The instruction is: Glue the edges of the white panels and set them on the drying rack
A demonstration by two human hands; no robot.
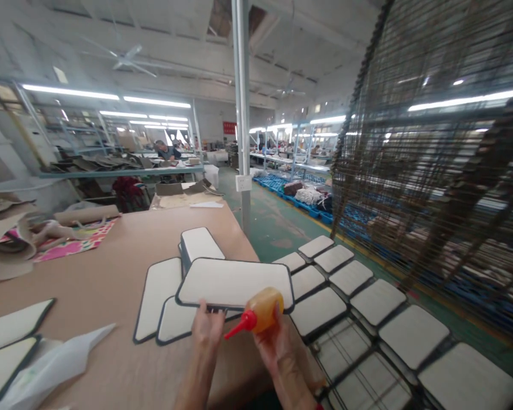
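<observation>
My right hand (276,344) is wrapped round a squeeze bottle (265,307) of amber liquid. Its red nozzle (241,324) points left and down, just below the near edge of a white panel (235,282). That panel has rounded corners and a dark edge, and it rests tilted over other pieces. My left hand (208,330) pinches its near edge, the thumb on the white face and the other fingers partly hidden. Under and behind it are more dark-edged white panels (160,293), with a small stack (202,244) at the back.
Right of the table (111,273), a wire rack (346,353) carries rows of white panels (378,302). More panels (8,327) and a translucent sheet (64,359) lie at left. A pole (241,114) stands beyond the table, a large mesh screen (431,142) at right. A person (167,151) sits farther back.
</observation>
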